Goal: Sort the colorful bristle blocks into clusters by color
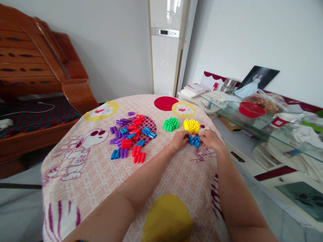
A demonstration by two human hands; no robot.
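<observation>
A small cluster of blue plastic pegs stands on the patterned tablecloth between my two hands. My left hand has its fingers curled against the cluster's left side. My right hand presses on the cluster from the right with closed fingers. Just beyond them stand a yellow peg cluster and a green peg cluster. A loose pile of red, blue and purple pegs lies to the left, apart from both hands.
A glass shelf with a red bowl, papers and bags runs along the right. A wooden bench stands at the left. A white floor-standing unit is behind the table. A yellow patch on the cloth lies near me.
</observation>
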